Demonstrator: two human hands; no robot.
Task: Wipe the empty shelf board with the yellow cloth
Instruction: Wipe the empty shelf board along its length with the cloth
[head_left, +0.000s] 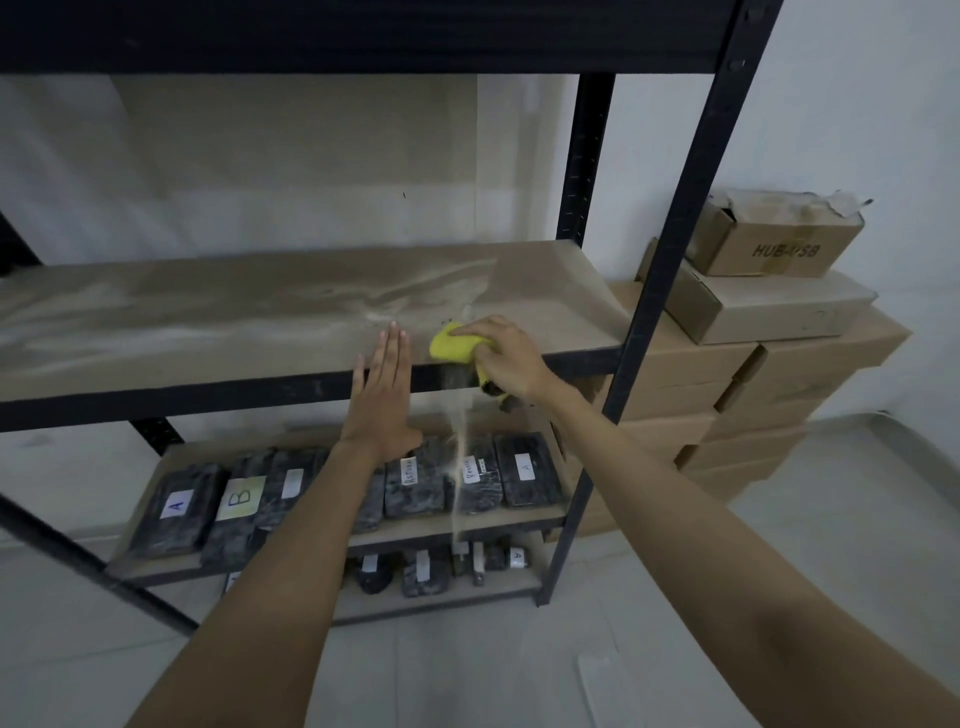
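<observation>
As we looked down past both bare forearms, which reached up and forward from the bottom edge, we saw our left hand (382, 397) held flat and released, fingers straight and pressed together, the fingertips lying on the front part of the shelf board (218, 312) while the palm hung in front of the black front rail (208, 402). Just beside it to the right, our right hand (506, 358) was bent at the wrist with its fingers curled over the yellow cloth (453, 344), grasping it against the board's front edge; a bit of the cloth hung below the hand in front of the rail. A thin pale stream of dust (461, 457) fell from under the cloth past the lower shelves. The board itself was brown, bare and streaked with pale dust smears. Below it, on the next shelf down, lay dark wrapped packs (527, 470) with white labels; we could read "A", "B", a second "A" at the right, and what looked like "Return", while another label was too blurred to make out. A lower shelf held more small labelled packs, one marked "A". Farther off to the right, beyond the black upright (675, 249), cardboard boxes (779, 374) were stacked against the white wall, and the open top box (774, 241) bore writing that read like "HUB USB".
</observation>
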